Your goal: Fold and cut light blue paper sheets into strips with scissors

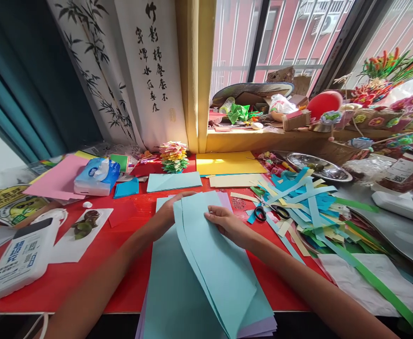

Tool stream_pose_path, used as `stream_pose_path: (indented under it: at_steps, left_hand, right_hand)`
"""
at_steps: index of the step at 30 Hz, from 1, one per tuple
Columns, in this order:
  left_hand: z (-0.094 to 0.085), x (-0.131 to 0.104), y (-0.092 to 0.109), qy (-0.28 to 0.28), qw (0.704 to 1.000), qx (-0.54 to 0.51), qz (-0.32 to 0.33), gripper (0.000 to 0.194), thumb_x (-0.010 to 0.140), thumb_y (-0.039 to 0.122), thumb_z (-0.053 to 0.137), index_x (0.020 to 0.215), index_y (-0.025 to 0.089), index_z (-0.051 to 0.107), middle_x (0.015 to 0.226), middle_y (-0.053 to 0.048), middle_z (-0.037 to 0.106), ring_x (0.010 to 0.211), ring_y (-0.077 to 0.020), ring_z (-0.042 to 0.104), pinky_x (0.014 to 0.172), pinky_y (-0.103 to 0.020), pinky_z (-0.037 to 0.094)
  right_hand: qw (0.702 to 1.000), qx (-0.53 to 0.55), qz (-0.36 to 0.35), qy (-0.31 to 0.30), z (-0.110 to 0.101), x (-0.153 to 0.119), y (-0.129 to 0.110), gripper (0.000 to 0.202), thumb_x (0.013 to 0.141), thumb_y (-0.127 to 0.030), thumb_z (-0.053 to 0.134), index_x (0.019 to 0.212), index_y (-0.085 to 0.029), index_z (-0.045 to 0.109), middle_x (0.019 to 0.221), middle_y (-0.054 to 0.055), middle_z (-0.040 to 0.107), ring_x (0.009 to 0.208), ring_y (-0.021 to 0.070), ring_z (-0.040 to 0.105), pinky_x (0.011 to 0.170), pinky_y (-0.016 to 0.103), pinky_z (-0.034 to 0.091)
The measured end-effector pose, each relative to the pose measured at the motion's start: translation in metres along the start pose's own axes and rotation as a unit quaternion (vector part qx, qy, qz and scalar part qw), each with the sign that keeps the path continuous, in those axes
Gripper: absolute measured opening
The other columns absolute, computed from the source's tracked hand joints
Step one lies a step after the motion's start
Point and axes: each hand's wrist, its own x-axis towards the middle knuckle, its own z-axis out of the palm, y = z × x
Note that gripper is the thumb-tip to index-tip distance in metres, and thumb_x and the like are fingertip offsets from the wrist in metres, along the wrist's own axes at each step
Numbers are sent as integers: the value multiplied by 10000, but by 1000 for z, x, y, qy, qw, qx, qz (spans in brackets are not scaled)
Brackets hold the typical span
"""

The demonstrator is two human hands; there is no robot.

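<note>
The paper stack [174, 287] lies over the table's [61, 280] near edge, lower centre; strips [314, 205] heap at right, scissors [276, 208] at their left edge, bowl [333, 169] behind; tissue pack [97, 179] sits left, scroll [164, 47] upper left, window [238, 47] upper right.

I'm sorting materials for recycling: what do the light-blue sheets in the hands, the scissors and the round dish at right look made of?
Light-blue sheets: matte paper or thin card, judging by thin edges and a soft bend. Scissors: smooth, rounded black handles, probably plastic; the blades are hard to make out. Dish: probably polished metal, given its silvery glints.
</note>
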Motion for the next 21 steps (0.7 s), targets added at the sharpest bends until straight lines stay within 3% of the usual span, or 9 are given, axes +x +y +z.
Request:
stream_pose_path:
  at_steps: [3, 5, 8, 13, 17, 21]
  left_hand:
    - [4, 0, -7, -47, 999, 20, 2, 249, 703, 342, 660, 909, 211, 613, 1010, -48, 605, 842, -169, 577, 699, -264, 472]
    - [5, 1, -10, -65, 997, 20, 28, 202, 700, 332, 663, 842, 197, 611, 991, -45, 592, 853, -158, 561, 709, -248, 457]
    - [5, 1, -12, -60, 997, 36, 40, 256, 703, 333, 660, 920, 215, 594, 974, -37, 570, 836, -141, 546, 685, -231, 442]
    - [9, 1, -13, -83, 996, 30, 16, 226, 678, 328, 673, 799, 188, 543, 682, 19, 537, 592, -99, 500, 552, -220, 395]
    - [7, 6, -19, -31, 998, 0, 47, 216, 670, 309, 672, 731, 170, 518, 630, 25, 529, 562, -88, 473, 514, -211, 355]
    - [1, 10, -20, 29, 997, -3, 73, 210, 702, 315, 658, 765, 165, 526, 599, 43, 475, 511, -61, 398, 468, -197, 305]
  right_hand:
    - [996, 70, 17, -57, 11, -3, 3, 305, 729, -448, 617, 874, -183, 572, 813, 27, 604, 703, 136, 576, 675, 255, 449]
    - [994, 88, 19, -58, 15, -3, 6, 303, 720, -429, 634, 869, -173, 574, 804, 30, 609, 707, 138, 582, 694, 260, 451]
    - [994, 90, 27, -51, 14, -2, 9, 265, 727, -407, 635, 813, -168, 560, 762, 16, 596, 679, 123, 567, 652, 238, 441]
    - [994, 83, 20, -67, 11, -2, 12, 223, 748, -383, 622, 752, -171, 553, 692, -15, 555, 625, 96, 535, 591, 207, 417]
    - [993, 92, 9, -67, 12, -2, 8, 273, 763, -438, 591, 871, -187, 587, 737, 0, 586, 618, 101, 549, 595, 230, 445]
    - [994, 86, 4, -64, 9, 0, 6, 358, 724, -443, 618, 990, -206, 589, 944, 56, 620, 749, 157, 608, 720, 331, 497]
